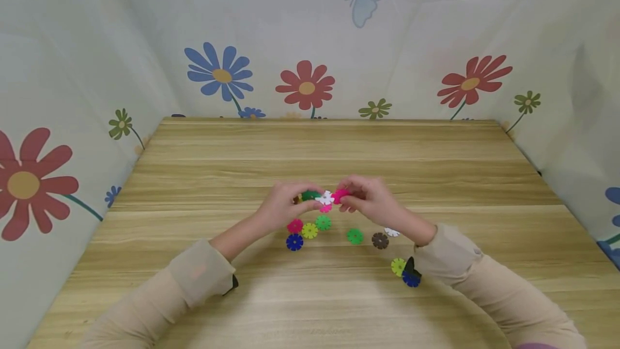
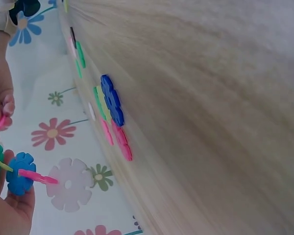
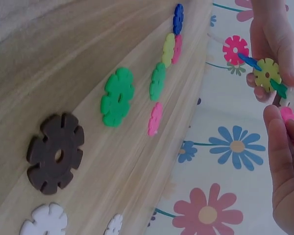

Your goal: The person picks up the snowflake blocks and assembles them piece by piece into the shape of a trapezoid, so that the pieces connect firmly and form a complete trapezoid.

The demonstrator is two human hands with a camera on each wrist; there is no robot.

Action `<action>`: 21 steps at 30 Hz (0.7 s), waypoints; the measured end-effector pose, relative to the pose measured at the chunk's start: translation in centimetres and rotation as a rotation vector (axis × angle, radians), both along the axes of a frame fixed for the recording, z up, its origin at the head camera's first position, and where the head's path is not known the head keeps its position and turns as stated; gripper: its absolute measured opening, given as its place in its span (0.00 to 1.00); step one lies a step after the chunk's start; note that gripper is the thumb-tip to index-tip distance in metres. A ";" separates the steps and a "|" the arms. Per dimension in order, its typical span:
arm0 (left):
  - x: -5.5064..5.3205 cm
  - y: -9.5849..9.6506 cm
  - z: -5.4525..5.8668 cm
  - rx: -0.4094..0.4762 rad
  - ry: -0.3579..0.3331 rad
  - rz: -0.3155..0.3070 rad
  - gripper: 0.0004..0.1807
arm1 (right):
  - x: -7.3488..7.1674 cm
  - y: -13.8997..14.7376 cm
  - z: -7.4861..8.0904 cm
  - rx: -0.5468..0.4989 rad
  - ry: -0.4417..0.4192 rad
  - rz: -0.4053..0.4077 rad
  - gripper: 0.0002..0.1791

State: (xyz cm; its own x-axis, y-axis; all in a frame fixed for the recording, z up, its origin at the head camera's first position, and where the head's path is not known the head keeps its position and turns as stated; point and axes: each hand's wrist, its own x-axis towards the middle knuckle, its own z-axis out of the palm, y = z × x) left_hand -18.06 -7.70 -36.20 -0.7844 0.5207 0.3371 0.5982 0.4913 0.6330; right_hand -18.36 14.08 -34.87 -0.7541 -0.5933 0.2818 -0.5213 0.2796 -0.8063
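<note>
In the head view, my left hand (image 1: 283,206) holds a chain of slotted flower-shaped plastic discs above the table. The right wrist view shows its pink disc (image 3: 234,50), blue disc (image 3: 249,61), yellow disc (image 3: 267,74), green disc (image 3: 279,88) and white disc (image 3: 290,102) slotted into one another. A pale disc (image 2: 68,186) hangs at the chain's far end in the left wrist view. My right hand (image 1: 373,199) pinches a bright pink disc (image 1: 340,196) between thumb and fingers, right at the edge of the white disc. Its fingertips partly hide the pink disc.
Loose discs lie flat on the wooden table (image 1: 271,306) below the hands. A blue disc (image 1: 294,242), yellow disc (image 1: 310,230) and green disc (image 1: 323,223) are on the left. A brown disc (image 1: 380,241) lies near my right wrist. A flowered cloth (image 1: 387,69) hangs behind.
</note>
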 end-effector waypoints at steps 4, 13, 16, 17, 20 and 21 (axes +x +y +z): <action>0.2 0.1 0.1 0.014 0.013 0.012 0.15 | 0.4 -0.5 -0.3 -0.059 0.078 -0.014 0.06; 0.7 -0.1 0.9 -0.057 0.016 0.018 0.14 | 0.7 -0.9 -0.1 -0.107 0.073 0.006 0.06; 0.7 -0.1 1.0 -0.077 -0.002 -0.008 0.15 | 0.4 -1.0 0.0 -0.086 0.018 0.002 0.06; 0.6 -0.2 1.0 -0.075 -0.017 -0.016 0.16 | 0.3 -1.0 0.0 -0.080 -0.007 -0.005 0.06; 0.4 -0.3 1.0 -0.057 -0.089 -0.025 0.19 | -0.2 -1.1 0.1 -0.072 -0.075 -0.026 0.08; 0.2 -0.4 1.0 -0.049 -0.120 -0.022 0.19 | -0.4 -1.1 0.1 -0.072 -0.097 -0.033 0.09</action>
